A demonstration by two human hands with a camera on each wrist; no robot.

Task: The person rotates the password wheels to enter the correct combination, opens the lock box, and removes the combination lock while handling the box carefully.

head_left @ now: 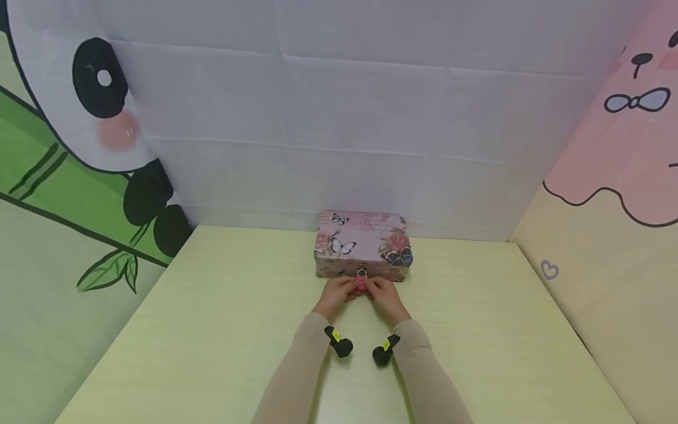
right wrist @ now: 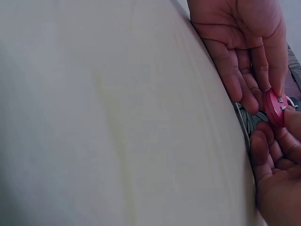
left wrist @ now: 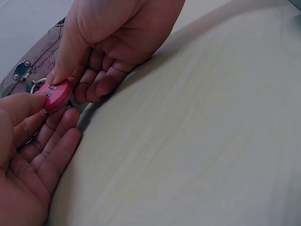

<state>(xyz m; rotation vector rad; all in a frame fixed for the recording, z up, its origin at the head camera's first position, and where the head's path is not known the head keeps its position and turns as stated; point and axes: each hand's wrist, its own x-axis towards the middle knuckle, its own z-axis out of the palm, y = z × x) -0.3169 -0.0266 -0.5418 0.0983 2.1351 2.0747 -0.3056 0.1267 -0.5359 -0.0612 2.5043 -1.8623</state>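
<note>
A pink combination padlock [head_left: 362, 282] hangs by its shackle at the metal clasp [left wrist: 26, 73] on the front of a flowered box [head_left: 365, 238] with butterflies on its lid. The lid is down. My left hand [head_left: 339, 292] pinches one side of the padlock between thumb and fingers. From the other side, my right hand [head_left: 385, 295] pinches it too. Small number dials show on the padlock's face [left wrist: 57, 96] in the left wrist view. Whether the shackle is locked, I cannot tell. In the right wrist view the padlock [right wrist: 274, 109] sits between both hands' fingertips.
The box stands near the back of a pale wooden table [head_left: 238, 330], close to a white cloth backdrop [head_left: 339, 118]. Cartoon-printed panels flank it left [head_left: 47, 247] and right [head_left: 609, 235]. Black wrist cameras [head_left: 343, 347] sit on both sleeves.
</note>
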